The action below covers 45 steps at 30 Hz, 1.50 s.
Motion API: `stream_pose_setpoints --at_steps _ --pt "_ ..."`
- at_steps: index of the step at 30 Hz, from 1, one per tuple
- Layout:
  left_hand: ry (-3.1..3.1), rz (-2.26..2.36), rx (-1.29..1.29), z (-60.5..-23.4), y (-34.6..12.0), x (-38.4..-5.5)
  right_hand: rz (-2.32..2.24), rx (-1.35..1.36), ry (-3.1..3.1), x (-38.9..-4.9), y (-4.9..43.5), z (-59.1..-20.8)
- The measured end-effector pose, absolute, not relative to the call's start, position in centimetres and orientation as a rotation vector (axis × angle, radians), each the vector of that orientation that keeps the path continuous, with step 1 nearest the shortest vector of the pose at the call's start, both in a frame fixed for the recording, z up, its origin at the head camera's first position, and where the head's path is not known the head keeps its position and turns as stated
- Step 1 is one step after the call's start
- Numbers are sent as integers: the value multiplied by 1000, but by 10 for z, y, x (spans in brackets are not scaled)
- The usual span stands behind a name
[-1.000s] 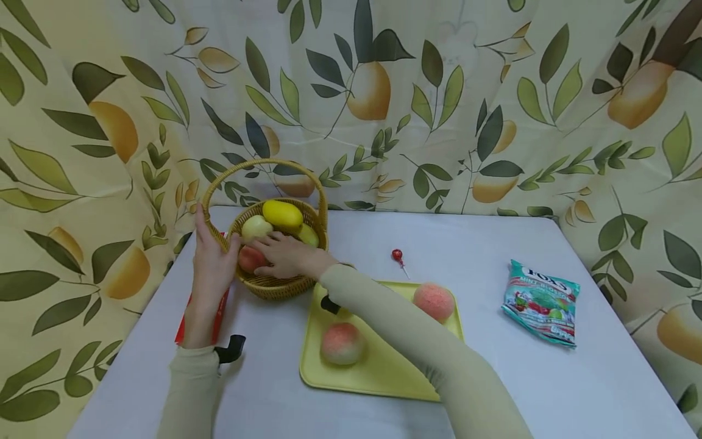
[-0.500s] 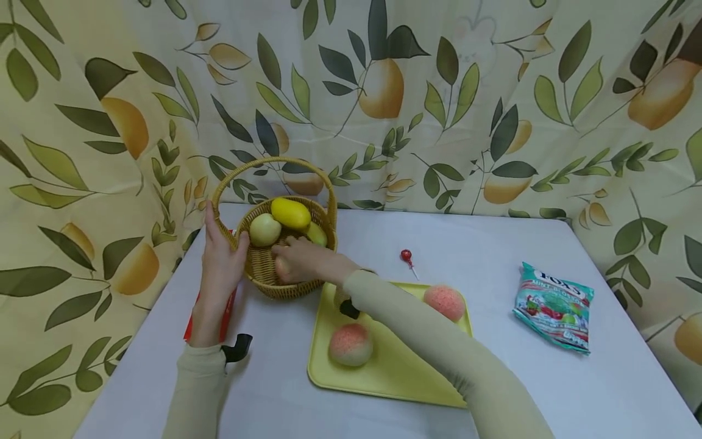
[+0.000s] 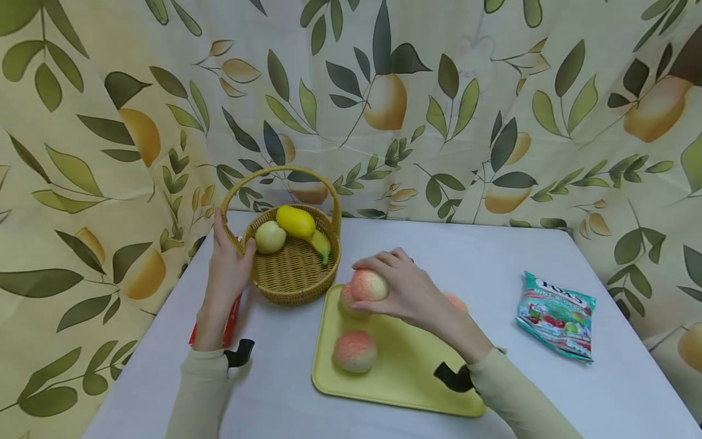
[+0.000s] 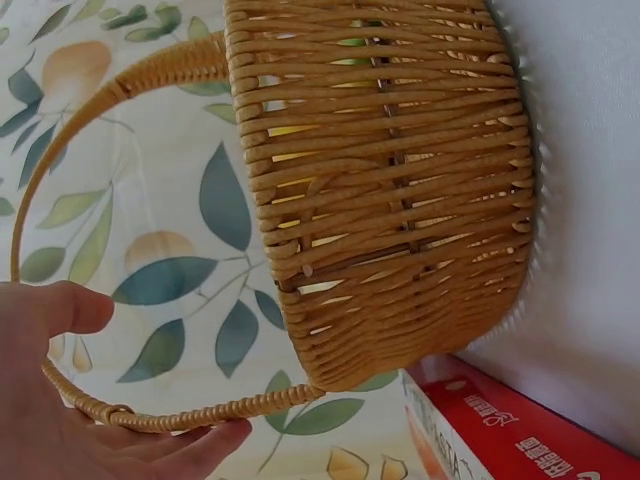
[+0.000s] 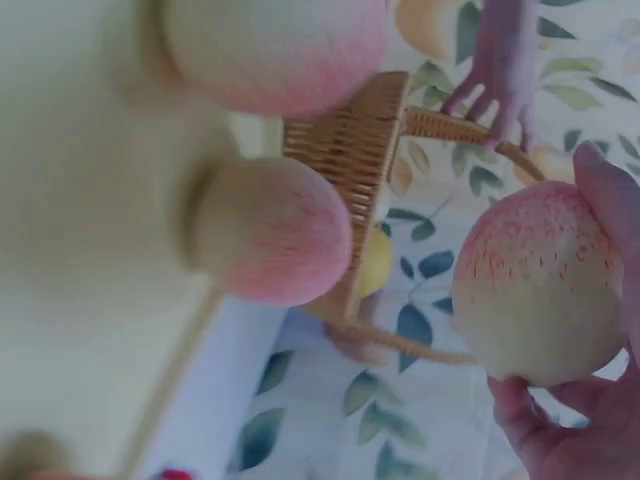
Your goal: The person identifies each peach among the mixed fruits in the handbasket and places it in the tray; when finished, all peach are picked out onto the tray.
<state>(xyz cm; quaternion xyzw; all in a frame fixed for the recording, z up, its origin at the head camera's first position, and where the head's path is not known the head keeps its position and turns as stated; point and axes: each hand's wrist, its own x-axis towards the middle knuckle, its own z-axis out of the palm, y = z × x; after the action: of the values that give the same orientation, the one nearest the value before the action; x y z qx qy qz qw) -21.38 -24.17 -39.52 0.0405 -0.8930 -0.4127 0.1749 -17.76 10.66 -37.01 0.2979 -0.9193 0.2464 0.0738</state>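
My right hand (image 3: 414,296) grips a pink-and-cream peach (image 3: 369,284), raised over the back left of the yellow tray (image 3: 406,381). On the tray lie a front peach (image 3: 354,352), one partly behind the held peach, and another (image 3: 456,301) mostly covered by my right hand. To the left stands a wicker basket (image 3: 293,296); in it are a pale round fruit (image 3: 270,236), a yellow oval fruit (image 3: 295,221) and a banana (image 3: 320,245). My left hand (image 3: 230,274) holds the left side of the basket's handle (image 4: 170,418), thumb and fingers on either side of it.
A red box (image 4: 530,425) lies beside the basket, partly under my left forearm in the head view. A teal candy bag (image 3: 556,317) is on the right of the white table (image 3: 274,378). Patterned cloth (image 3: 428,122) hangs behind the table.
The right hand has taken a peach out of the basket and moved it right, over the tray. The left hand stays at the handle. The lollipop behind the tray is now hidden.
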Motion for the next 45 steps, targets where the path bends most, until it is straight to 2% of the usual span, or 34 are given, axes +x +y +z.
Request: stream_pose_setpoints --at_steps 6,17,31,45 --pt "-2505 -1182 103 -396 -245 -212 1051 791 -2774 -133 153 -391" --pt "-2524 -1191 128 -393 -242 -212 987 462 -2738 -77 199 -417" --pt "-2534 -1195 144 -393 -241 -211 892 421 -2709 -69 218 -455" --pt "-2530 -1192 132 -393 -241 -210 817 359 -2829 -69 222 -456"
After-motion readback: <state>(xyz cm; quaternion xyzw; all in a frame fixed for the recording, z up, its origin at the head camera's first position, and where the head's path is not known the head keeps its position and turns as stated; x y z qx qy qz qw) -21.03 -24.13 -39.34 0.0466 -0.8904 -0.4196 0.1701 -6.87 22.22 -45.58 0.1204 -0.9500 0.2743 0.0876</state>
